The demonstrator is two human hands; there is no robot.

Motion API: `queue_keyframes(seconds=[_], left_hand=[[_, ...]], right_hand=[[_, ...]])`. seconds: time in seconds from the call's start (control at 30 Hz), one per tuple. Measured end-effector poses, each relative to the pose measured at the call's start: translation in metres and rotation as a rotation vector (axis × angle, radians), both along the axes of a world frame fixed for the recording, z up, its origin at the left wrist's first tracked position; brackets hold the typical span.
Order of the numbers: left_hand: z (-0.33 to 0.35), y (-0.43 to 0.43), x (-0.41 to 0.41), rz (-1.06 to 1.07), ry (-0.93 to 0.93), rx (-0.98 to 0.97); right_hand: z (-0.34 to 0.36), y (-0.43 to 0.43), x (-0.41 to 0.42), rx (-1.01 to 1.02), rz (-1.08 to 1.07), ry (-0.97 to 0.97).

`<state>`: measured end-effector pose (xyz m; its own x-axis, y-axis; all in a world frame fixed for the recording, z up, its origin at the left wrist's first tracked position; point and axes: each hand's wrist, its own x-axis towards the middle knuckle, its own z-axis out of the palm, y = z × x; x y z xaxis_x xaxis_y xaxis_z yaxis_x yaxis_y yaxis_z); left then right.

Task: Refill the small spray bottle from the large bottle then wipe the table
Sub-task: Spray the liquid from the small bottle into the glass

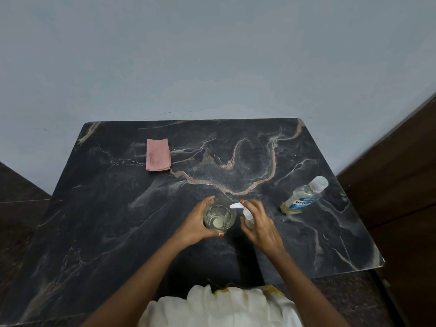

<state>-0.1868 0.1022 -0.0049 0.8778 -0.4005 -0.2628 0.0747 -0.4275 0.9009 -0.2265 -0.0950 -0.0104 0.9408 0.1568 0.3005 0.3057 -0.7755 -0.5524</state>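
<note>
Pink cloth [158, 155], folded to a small rectangle, lies flat on the far left part of the black marble table [118, 220], well apart from everything else. Near the middle of the table, on the side close to the person, the left hand [195, 223] grasps a clear glass [219, 215]. The fingers curl around its far side and the thumb is on its near side. The glass stands upright on the table and has a little pale yellowish liquid at the bottom. Just beside it to the right stands the small spray bottle [247, 217]. Its white nozzle points to the left, over the rim of the glass. The right hand [262, 225] is wrapped around the body of this bottle, with one fingertip near the top of the white head. The hand hides most of the body, so I cannot tell how much liquid is inside. Further to the right, near the table edge, the large bottle [303, 197] stands apart from both hands. It is clear, with a blue label, a closed cap and pale liquid in the lower part.
</note>
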Motion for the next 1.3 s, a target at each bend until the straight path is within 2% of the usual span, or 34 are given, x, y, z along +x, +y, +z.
queue_keyframes(seconds=[0.53,0.6,0.73,0.9,1.0,1.2,1.3], left_hand=[[-0.001,0.000,0.000,0.003,-0.003,-0.004],[-0.001,0.000,0.000,0.006,-0.005,-0.008],[-0.002,0.001,0.000,0.003,-0.005,-0.007],[-0.003,0.001,0.000,0.005,-0.005,-0.010],[-0.005,0.000,0.000,0.009,-0.004,-0.022],[-0.009,0.001,0.001,0.016,0.034,-0.048],[-0.010,0.001,0.001,0.011,0.028,-0.042]], right_hand=[[-0.007,-0.003,0.001,-0.006,0.004,-0.043],[-0.008,-0.004,0.000,0.056,-0.038,-0.002],[-0.009,-0.007,0.005,0.316,-0.144,0.178],[-0.005,-0.015,0.019,0.442,-0.201,0.154],[0.000,-0.018,0.025,0.447,-0.162,0.114],[0.003,-0.024,0.030,0.560,-0.077,0.217],[-0.002,-0.026,0.031,0.549,-0.097,0.249]])
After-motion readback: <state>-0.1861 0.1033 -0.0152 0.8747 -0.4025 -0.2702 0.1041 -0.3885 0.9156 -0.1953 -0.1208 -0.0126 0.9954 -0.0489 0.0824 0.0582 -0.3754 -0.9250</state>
